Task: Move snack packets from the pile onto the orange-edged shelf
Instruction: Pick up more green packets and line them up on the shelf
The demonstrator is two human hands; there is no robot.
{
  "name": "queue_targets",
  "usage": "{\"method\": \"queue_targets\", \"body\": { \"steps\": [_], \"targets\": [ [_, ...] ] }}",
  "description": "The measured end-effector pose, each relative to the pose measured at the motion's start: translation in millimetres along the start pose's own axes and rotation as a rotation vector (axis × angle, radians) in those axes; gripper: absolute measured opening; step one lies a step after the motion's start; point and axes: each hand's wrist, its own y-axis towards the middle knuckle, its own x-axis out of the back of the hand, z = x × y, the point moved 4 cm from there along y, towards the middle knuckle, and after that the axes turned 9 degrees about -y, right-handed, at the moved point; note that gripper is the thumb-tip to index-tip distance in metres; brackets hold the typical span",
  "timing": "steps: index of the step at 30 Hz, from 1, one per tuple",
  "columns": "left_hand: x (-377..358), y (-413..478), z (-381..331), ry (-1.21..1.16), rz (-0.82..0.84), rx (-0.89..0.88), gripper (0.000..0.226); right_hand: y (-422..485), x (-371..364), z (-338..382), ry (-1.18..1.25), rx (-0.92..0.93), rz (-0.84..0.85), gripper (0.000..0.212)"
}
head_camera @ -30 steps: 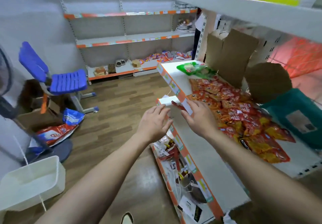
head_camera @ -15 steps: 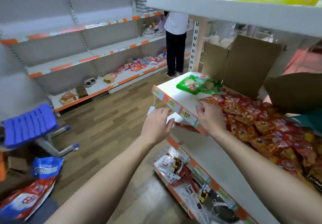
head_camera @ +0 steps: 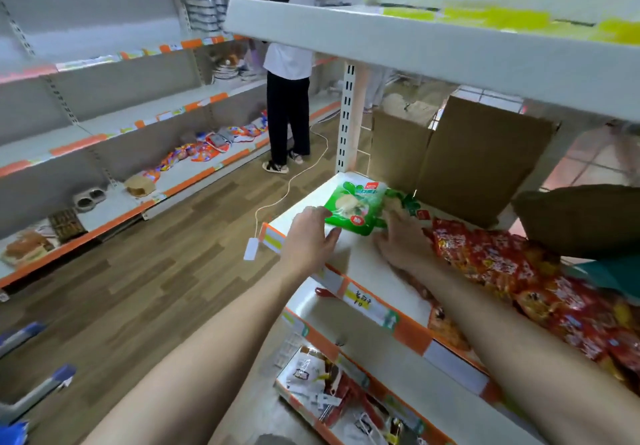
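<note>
1. Red pile (head_camera: 519, 271) on shelf (head_camera: 410, 335); right forearm alongside it could sweep packets off.
2. Left hand (head_camera: 308, 240): fingers straight, touching green packet (head_camera: 356, 207). Right hand (head_camera: 403, 240) at opposite side, grip unclear.
3. Packet at shelf's far end; uneven push could slide it off.

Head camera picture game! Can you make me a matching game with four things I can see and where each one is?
Things
1. green packet
2. red packets
3. cardboard box
4. person in black trousers

Places
A. heaped on the orange-edged shelf, to the right of the right hand
B. between the left hand and the right hand
C. standing by the far shelves
D. at the back of the orange-edged shelf, behind the packets

Pairs: 1-B, 2-A, 3-D, 4-C
</note>
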Motion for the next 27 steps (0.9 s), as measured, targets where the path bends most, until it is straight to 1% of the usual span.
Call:
{"method": "queue_targets", "body": {
  "steps": [4, 7, 9, 11, 14, 16, 17, 20, 22, 23, 24, 25, 26, 27],
  "targets": [
    [-20.1, 42.0, 3.5, -0.014, 0.07, 0.02, 0.045, 15.4, -8.5, -1.7, -0.044, -0.087, 0.061, 0.067],
    [-30.7, 66.8, 12.8, 0.078, 0.076, 0.074, 0.065, 19.8, -15.3, -1.3, -0.035, -0.152, 0.026, 0.072],
    [-35.1, 77.1, 19.8, 0.066, 0.107, 0.09, 0.072, 24.6, -17.6, -4.0, 0.007, -0.252, -0.017, 0.067],
    [-36.8, 85.7, 26.4, 0.049, 0.184, 0.097, 0.078, 29.3, -21.1, -7.3, 0.044, -0.391, -0.01, 0.057],
    [-34.4, 91.4, 37.9, -0.035, 0.273, 0.099, 0.073, 34.4, -24.3, 0.4, 0.03, -0.483, -0.02, 0.05],
    [-30.4, 93.3, 45.4, -0.129, 0.277, 0.046, 0.066, 36.1, -22.3, 8.1, 0.009, -0.504, -0.075, 0.048],
    [-28.5, 93.7, 48.0, -0.18, 0.285, 0.026, 0.067, 37.1, -23.1, 10.1, -0.012, -0.498, -0.081, 0.048],
    [-20.3, 92.6, 49.2, -0.292, 0.359, -0.003, 0.088, 36.6, -22.7, 12.3, -0.021, -0.465, -0.039, 0.048],
    [-17.0, 92.2, 51.8, -0.35, 0.434, 0.018, 0.094, 33.4, -14.6, 15.7, 0.033, -0.434, -0.02, 0.046],
    [-15.2, 91.6, 52.8, -0.37, 0.471, 0.029, 0.09, 31.5, -10.4, 19.2, 0.046, -0.413, 0.009, 0.042],
    [-14.2, 91.7, 54.4, -0.396, 0.485, 0.021, 0.079, 30.0, -7.8, 22.5, 0.043, -0.388, 0.036, 0.034],
    [-11.8, 91.9, 55.0, -0.411, 0.474, 0.012, 0.062, 29.8, -7.0, 24.0, 0.035, -0.378, 0.068, 0.028],
    [-10.0, 92.8, 55.4, -0.44, 0.442, 0.001, 0.044, 29.9, -6.6, 25.2, 0.021, -0.369, 0.089, 0.026],
    [-6.5, 92.7, 54.4, -0.468, 0.412, 0.013, 0.03, 28.6, -6.0, 26.6, 0.021, -0.375, 0.103, 0.03]
  ]
}}
